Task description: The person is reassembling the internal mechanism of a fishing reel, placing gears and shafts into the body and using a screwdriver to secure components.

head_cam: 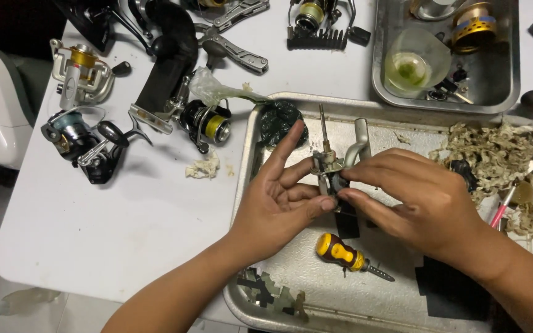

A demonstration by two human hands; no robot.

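My left hand (279, 203) and right hand (424, 200) meet over the big metal tray (365, 293), both pinching a small grey reel body (334, 166) with a thin shaft sticking up from it. My left fingers (291, 145) are spread, thumb pressed to the part's lower edge. Below my hands a stubby yellow-handled screwdriver (343, 253) lies in the tray, and a heap of dirty wadded tissue (495, 157) sits at its right end. On the white desk (94, 234) to my left lie several fishing reels (87, 145), well apart from the tray.
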